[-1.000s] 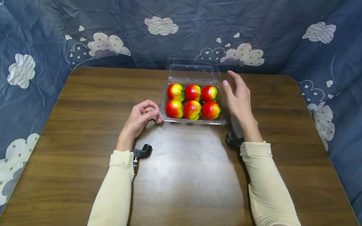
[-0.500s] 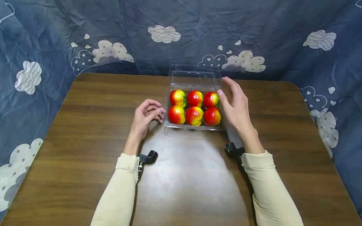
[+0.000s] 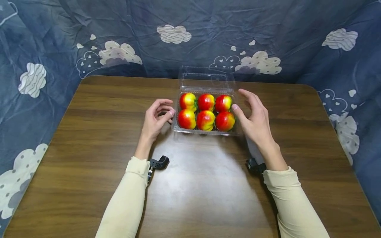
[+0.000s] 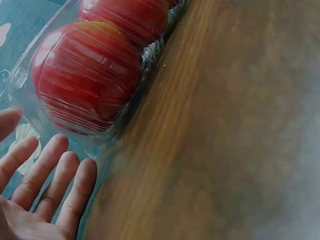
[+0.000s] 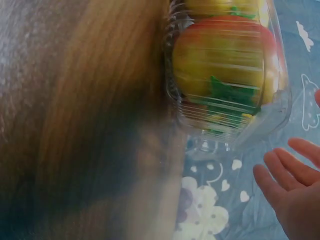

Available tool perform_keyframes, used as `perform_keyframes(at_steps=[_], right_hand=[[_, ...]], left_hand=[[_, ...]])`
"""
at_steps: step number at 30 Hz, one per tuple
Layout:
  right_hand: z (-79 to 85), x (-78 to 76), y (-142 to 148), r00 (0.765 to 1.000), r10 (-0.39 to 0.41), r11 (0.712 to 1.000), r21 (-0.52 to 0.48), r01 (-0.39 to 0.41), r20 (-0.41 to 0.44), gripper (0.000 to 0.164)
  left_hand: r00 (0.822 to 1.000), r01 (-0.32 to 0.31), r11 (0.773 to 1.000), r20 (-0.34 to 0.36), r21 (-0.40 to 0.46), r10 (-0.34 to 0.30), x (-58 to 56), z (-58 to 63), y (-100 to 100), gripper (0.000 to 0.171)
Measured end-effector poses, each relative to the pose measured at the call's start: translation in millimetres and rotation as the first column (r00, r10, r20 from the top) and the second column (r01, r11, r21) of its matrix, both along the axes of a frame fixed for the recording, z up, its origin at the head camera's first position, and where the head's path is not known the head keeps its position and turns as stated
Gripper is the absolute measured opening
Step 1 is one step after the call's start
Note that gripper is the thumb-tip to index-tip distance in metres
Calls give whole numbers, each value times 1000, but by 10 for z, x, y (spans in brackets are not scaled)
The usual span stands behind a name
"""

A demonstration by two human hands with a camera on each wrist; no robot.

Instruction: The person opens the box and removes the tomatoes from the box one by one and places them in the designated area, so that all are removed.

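A clear plastic clamshell box (image 3: 205, 133) stands near the back of the table with its lid (image 3: 206, 86) folded back. Two rows of red-and-yellow, peach-like fruits (image 3: 205, 120) fill it; a green leaf (image 5: 232, 97) shows on one through the ribbed wall in the right wrist view. My left hand (image 3: 153, 122) is at the box's left side, fingers loosely bent and holding nothing. In the left wrist view its fingertips lie just off the box's corner. On the right side, my right hand (image 3: 257, 122) is spread, thumb close to the wall, with nothing held.
The brown wooden table (image 3: 89, 148) ends a little behind the box. A blue cloth (image 3: 131, 19) with cloud prints hangs behind and at both sides. Black wrist cameras (image 3: 159, 162) sit below both hands.
My left fingers have loosened and shifted up from the box's front left corner. My right hand came in to the box's right side, then drew slightly back. The fruits stay in the box.
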State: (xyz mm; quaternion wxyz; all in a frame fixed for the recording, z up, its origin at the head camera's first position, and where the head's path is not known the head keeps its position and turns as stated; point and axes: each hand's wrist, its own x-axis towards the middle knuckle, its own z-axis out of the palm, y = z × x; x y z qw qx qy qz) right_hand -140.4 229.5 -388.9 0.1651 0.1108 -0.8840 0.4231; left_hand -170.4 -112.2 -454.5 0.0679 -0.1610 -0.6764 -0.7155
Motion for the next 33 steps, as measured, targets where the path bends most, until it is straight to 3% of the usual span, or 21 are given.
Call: perform_keyframes(at_steps=[10,20,28,33], right_hand=[[-38,-13,-16,994,105,989,103,-104,0,57],[-62,1,-21,981,179,960,204,-190,72,54],[3,17,-16,970,204,922,305,-237,135,56],[25,22,-8,967,209,902,353,-248,145,58]], left_hand=[[999,-40,999,-32,-2,40,-182,-3,85,34],[999,11,998,-31,-55,-13,-61,179,125,36],[999,9,997,-34,-77,-12,-160,15,111,41],[999,18,997,-33,-71,-21,-179,-13,128,40]])
